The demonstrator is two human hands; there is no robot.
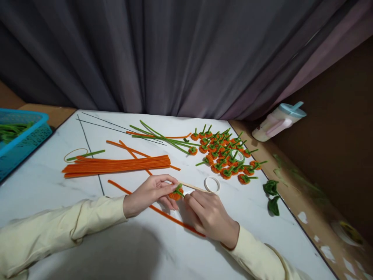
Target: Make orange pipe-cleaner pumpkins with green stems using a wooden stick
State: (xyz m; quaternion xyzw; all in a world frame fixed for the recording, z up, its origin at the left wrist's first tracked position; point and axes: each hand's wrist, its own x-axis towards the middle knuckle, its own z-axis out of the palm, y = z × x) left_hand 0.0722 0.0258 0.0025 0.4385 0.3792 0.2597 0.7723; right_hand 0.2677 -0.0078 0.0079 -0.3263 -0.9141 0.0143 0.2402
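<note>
My left hand (154,192) pinches a small orange pipe-cleaner pumpkin (175,194) with a green top. Closed beside it, my right hand (211,214) has its fingertips at a green pipe-cleaner end on the pumpkin's right side. A thin pale stick (189,185) runs between the hands and past the right knuckles; whether the right hand grips it, I cannot tell. Under both hands a long orange pipe cleaner (171,218) lies slanting across the white tabletop (96,233). Just beyond the right hand is a white tape ring (212,184).
A bundle of orange pipe cleaners (116,166) lies left, with loose green pipe cleaners (163,137) behind. Several finished pumpkins (225,173) cluster at right, near green curled pieces (271,187). A blue basket (26,144) stands far left, a lidded tumbler (276,122) far right.
</note>
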